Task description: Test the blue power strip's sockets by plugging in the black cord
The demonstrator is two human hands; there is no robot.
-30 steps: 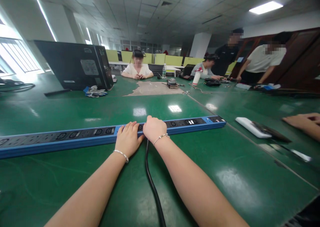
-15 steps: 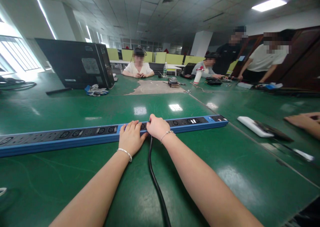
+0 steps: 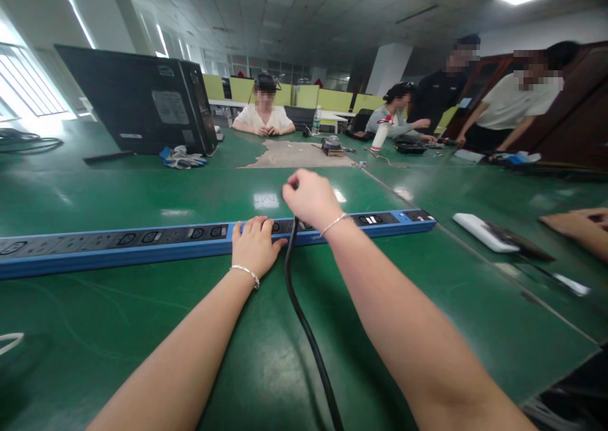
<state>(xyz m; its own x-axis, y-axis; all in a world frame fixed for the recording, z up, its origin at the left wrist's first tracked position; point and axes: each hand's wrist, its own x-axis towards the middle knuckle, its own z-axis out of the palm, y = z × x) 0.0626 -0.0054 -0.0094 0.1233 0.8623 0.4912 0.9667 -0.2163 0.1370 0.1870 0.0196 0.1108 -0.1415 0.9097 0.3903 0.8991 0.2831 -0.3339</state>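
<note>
A long blue power strip [image 3: 118,257] with black socket inserts lies across the green table. My left hand [image 3: 256,247] rests on the strip's middle, fingers stretched over its top and thumb out to the right. Above the strip, just right of that hand, my right hand [image 3: 313,197] is raised and closed around the end of a thick black power cord [image 3: 304,320]. The plug end is hidden inside my fingers. From there the cord drops in front of the strip and runs toward me over the table's near side.
A black computer case [image 3: 137,102] stands back left, with gloves [image 3: 183,157] by it. On the right lie a white device [image 3: 484,231] and another person's hand [image 3: 577,231]. Several people are at the far side, near a white bottle [image 3: 381,135]. The table [image 3: 156,330] is glossy green.
My right hand has lifted up off the power strip, and the cord's end has risen with it. My left hand stays on the strip. The view has tilted slightly.
</note>
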